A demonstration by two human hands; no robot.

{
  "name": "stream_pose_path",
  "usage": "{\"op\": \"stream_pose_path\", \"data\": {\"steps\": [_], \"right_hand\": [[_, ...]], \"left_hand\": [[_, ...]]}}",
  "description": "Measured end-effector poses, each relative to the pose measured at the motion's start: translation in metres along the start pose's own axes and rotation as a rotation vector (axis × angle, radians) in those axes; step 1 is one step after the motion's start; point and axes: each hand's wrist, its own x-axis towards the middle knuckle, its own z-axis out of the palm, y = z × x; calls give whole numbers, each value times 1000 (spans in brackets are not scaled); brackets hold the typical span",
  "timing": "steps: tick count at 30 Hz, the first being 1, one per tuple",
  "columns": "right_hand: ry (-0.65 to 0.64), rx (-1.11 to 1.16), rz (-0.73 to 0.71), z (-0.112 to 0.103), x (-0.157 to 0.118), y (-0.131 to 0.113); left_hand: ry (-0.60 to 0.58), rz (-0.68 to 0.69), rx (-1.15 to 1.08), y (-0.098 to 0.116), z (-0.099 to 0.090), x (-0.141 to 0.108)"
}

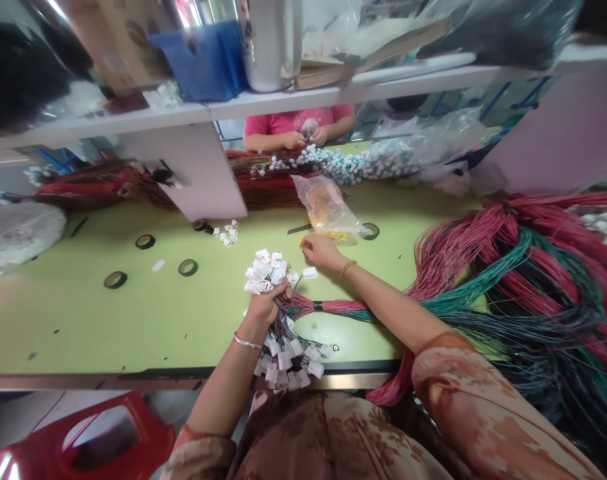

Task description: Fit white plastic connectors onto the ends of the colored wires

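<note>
My left hand (269, 303) is closed around a bunch of wires tipped with white plastic connectors (263, 272). More white connectors (286, 363) on the same wire bundle (341, 306) hang below it at the table edge. Black tape binds the red, green and dark wires together. My right hand (321, 250) is pinched at a small yellow piece, beside a few loose yellow pieces (337, 237) at the mouth of a clear plastic bag (326, 207). What exactly the yellow piece is, I cannot make out.
Rolls of black tape (188, 267) and loose white connectors (227, 233) lie on the green table (83, 320). A large heap of pink, green and black wires (513, 267) covers the right side. Across the table, a person in pink (298, 127) works behind the shelf (283, 100).
</note>
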Motion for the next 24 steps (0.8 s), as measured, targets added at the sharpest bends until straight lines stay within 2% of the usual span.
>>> {"op": "stream_pose_path", "data": {"steps": [3,12,14,17,19,21,24], "right_hand": [[-8,-17,32,2,4,-1],[56,66,109,-3,-3,2],[53,263,174,-8,-7,-2],[34,883,278,-20,-12,-10],[24,1238,267,-29,-16,-17],[-4,1441,220,-38,-22,-24],[-62,1576,173,-50,-31,-33]], "left_hand": [[-46,1,47,2,0,-2],[-24,48,13,-2,-1,1],[-8,62,10,-2,0,1],[2,66,-1,-1,3,1],[10,63,-10,-1,4,1],[25,63,-15,-1,4,0],[32,62,-24,-1,4,0]]}}
